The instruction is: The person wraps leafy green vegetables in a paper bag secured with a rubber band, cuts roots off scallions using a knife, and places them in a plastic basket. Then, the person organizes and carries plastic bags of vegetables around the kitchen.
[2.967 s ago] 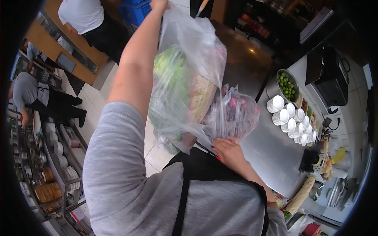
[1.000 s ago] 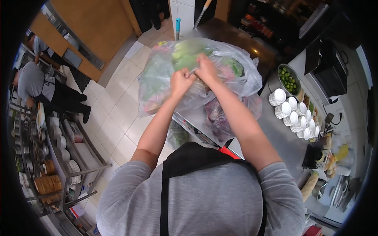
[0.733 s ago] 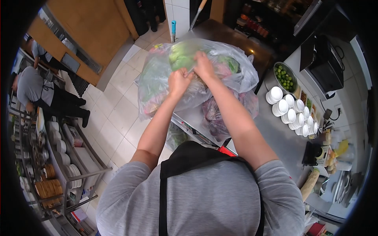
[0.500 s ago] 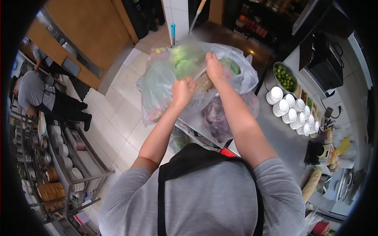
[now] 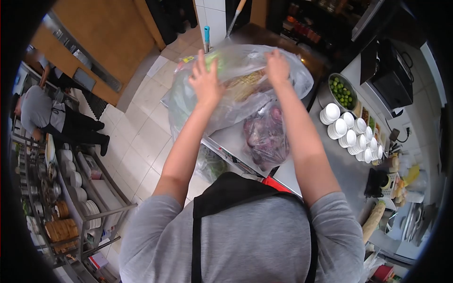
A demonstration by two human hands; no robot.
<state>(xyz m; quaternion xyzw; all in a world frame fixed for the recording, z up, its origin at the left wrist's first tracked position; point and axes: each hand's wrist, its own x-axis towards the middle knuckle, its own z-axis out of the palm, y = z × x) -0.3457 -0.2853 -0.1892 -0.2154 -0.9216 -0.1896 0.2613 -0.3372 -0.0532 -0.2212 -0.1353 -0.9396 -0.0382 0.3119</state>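
A large clear plastic bag [image 5: 236, 111] lies in front of me, with pale green leafy produce [image 5: 216, 61] and a yellowish bundle [image 5: 247, 85] showing through it. My left hand [image 5: 206, 82] is over the bag's left side, fingers spread and holding nothing. On the right, my right hand [image 5: 277, 68] has its fingers bent over the plastic near the bag's far edge and appears to grip it. Closer to my body sits a smaller clear bag of purple-red produce [image 5: 265, 134], below my right forearm. Another bag with dark green contents [image 5: 211, 162] is lower down at the left.
At right, a steel counter [image 5: 325, 160] carries a bowl of limes [image 5: 342, 92] and several stacks of white dishes [image 5: 348, 138]. A rack with plates [image 5: 92, 214] stands at lower left. Beyond it, a person [image 5: 45, 111] bends over shelving. Tiled floor [image 5: 137, 141] lies between.
My hands, close together on the bag's plastic before, have moved apart. The left has let go and spread its fingers. The leafy greens have dropped lower under the plastic.
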